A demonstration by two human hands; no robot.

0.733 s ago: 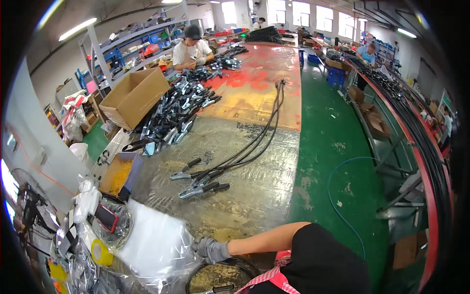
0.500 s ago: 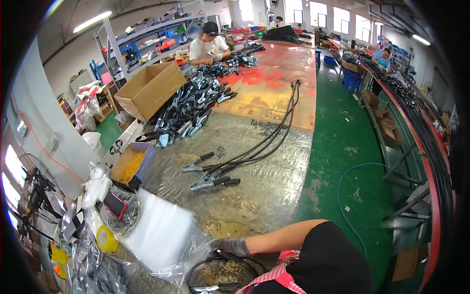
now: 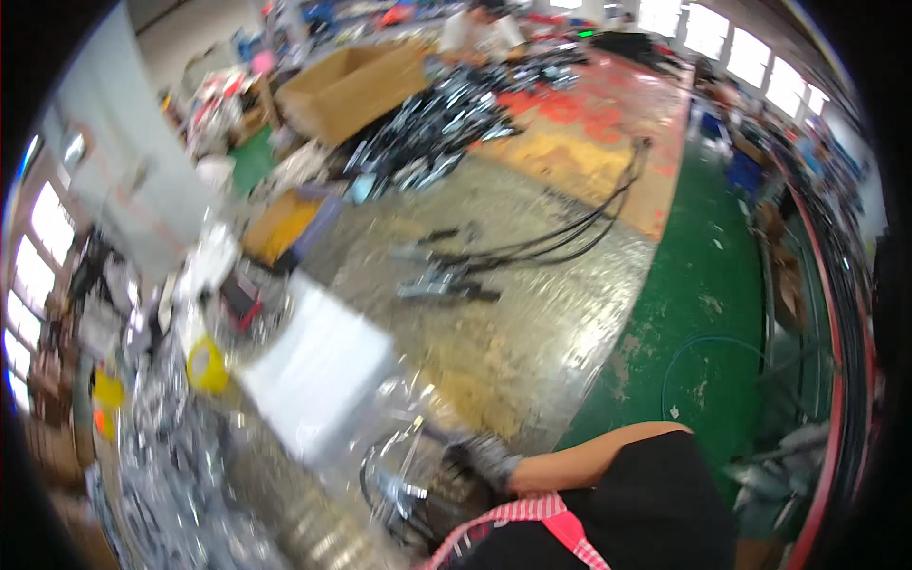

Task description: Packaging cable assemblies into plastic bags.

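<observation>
My right hand (image 3: 483, 463), in a grey glove, is low in the picture, with its bare forearm coming in from the right. Its fingers are smeared by motion and partly hidden. Close to it lies a black cable with a silver clamp (image 3: 404, 489), partly under or inside a clear plastic bag (image 3: 394, 408); I cannot tell which. Whether the hand grips the cable does not show. My left hand is out of view. Farther up the table, black cables (image 3: 570, 233) lie in a curve, with silver spring clamps (image 3: 437, 283) at their near end.
A stack of white sheets (image 3: 318, 366) lies left of the hand, beside a yellow tape roll (image 3: 206, 365) and clear bags (image 3: 180, 465). Beyond are a box of yellow pieces (image 3: 285, 226), a heap of clamps (image 3: 437, 123) and a cardboard box (image 3: 356, 90). A person (image 3: 480, 33) works behind the heap.
The whole view has shifted and blurred. My right hand has moved rightward and up from the cable loop's top. The clamp near my body now shows beside the hand, with the plastic bag around it.
</observation>
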